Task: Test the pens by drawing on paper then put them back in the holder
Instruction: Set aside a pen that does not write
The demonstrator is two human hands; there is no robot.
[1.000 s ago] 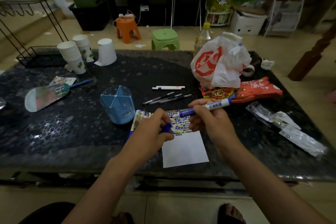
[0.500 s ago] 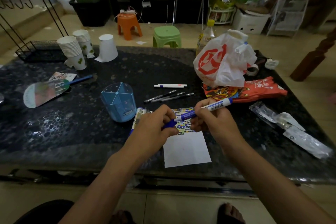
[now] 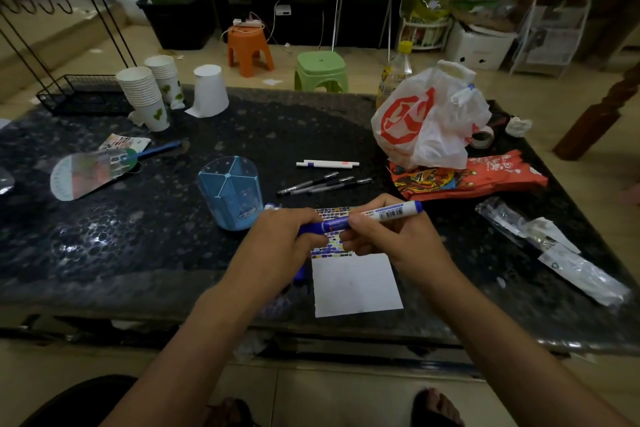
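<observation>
Blue holder upright on dark surface, at 10 o'clock from hands. Left hand, grip clenched on blue cap end of marker. Marker held level above patterned card, white paper at 6 o'clock below it. Right hand, grip pinching marker barrel near middle. Three black pens and white pens lying loose at 12 o'clock. Plastic bag at 1 o'clock.
</observation>
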